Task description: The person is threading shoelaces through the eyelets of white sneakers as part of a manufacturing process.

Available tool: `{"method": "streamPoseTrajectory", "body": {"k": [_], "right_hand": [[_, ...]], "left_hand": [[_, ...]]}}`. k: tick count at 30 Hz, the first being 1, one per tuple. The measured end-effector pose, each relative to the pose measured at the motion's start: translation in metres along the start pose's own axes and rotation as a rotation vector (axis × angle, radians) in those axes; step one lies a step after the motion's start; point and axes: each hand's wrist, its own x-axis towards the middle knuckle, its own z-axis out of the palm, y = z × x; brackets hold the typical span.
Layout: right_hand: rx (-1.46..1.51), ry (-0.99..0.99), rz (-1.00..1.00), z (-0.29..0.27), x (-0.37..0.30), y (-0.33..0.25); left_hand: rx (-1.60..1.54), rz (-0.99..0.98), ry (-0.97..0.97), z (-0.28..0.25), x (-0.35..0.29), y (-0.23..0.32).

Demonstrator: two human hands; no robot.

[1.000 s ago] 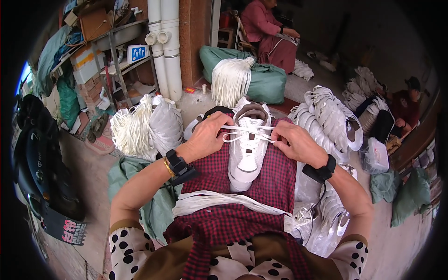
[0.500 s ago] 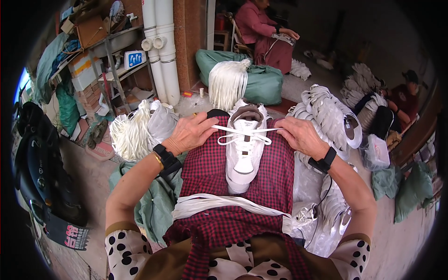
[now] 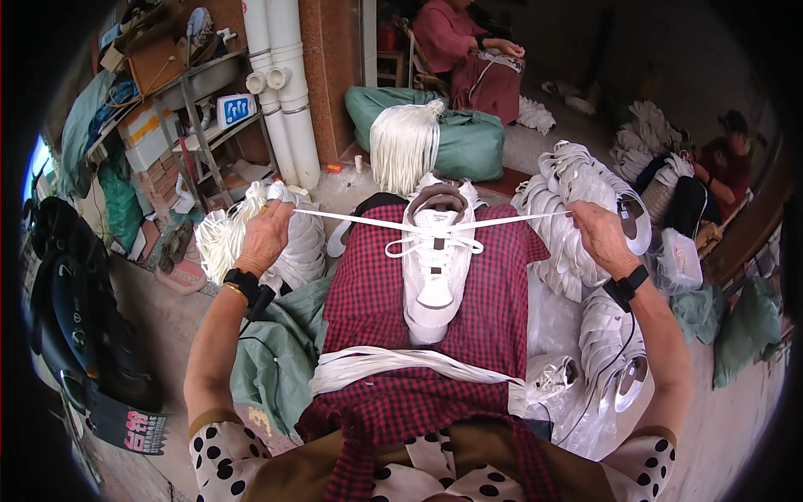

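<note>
A white shoe upper (image 3: 432, 284) with a grey-brown lining lies on my lap over a red and black checked apron (image 3: 360, 284), its toe toward me. A flat white shoelace (image 3: 355, 219) runs through its lower eyelets and is pulled out to both sides. My left hand (image 3: 266, 234) pinches one end of the lace, well to the left of the shoe. On the right, my right hand (image 3: 604, 234) pinches the other end. Both lengths are stretched nearly straight, and two smaller loops stand out below them. A bundle of white laces (image 3: 418, 361) lies across my lap.
Stacked white uppers (image 3: 569, 180) stand at my right, more uppers (image 3: 301, 243) at my left. A lace bundle (image 3: 406, 142) hangs over a green sack (image 3: 473, 146) ahead. A person in pink (image 3: 443, 38) sits behind it, another (image 3: 721, 180) at far right. A dark scooter (image 3: 75, 309) stands left.
My hands have moved apart, left hand to the left and right hand to the right, drawing the lace out longer on both sides. The shoe stays on my lap.
</note>
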Motion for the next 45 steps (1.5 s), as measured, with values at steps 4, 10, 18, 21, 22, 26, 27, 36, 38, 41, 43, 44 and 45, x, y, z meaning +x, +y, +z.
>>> {"method": "streamPoseTrajectory", "body": {"k": [4,10,18,21,22,26,27,36,38,41,43,44,45], "right_hand": [[-0.187,0.130,-0.015,-0.006,-0.008,-0.007],[0.099,0.616,0.111,-0.001,-0.001,-0.050],[1.037,0.308,0.169,0.093,0.042,-0.101],[1.109,0.190,0.223,0.103,0.053,-0.117],[1.107,0.193,0.224,0.105,0.053,-0.117],[1.133,0.227,0.190,0.116,0.053,-0.109],[1.186,0.227,0.173,0.117,0.052,-0.107],[1.092,0.064,0.320,0.099,0.050,-0.117],[1.075,0.084,0.321,0.101,0.050,-0.116],[1.047,0.118,0.319,0.099,0.051,-0.120],[1.034,0.136,0.319,0.100,0.051,-0.123],[1.019,0.165,0.314,0.104,0.051,-0.123],[1.004,0.193,0.310,0.106,0.052,-0.123]], "left_hand": [[0.005,-0.073,0.075,-0.011,0.005,0.018],[-0.195,-0.172,0.211,-0.004,0.032,0.052],[-0.632,0.016,-0.015,0.013,0.112,0.142],[-0.688,0.029,-0.166,0.020,0.121,0.166],[-0.704,0.026,-0.229,0.022,0.124,0.173],[-0.851,-0.052,-0.275,0.021,0.128,0.195],[-0.851,-0.051,-0.275,0.021,0.129,0.196],[-0.844,-0.141,-0.417,0.021,0.129,0.192],[-0.844,-0.135,-0.416,0.019,0.129,0.194],[-0.869,-0.091,-0.393,0.022,0.127,0.191],[-0.920,-0.104,-0.384,0.027,0.126,0.192],[-0.971,-0.117,-0.374,0.029,0.126,0.192],[-0.971,-0.117,-0.375,0.031,0.126,0.191]]}}
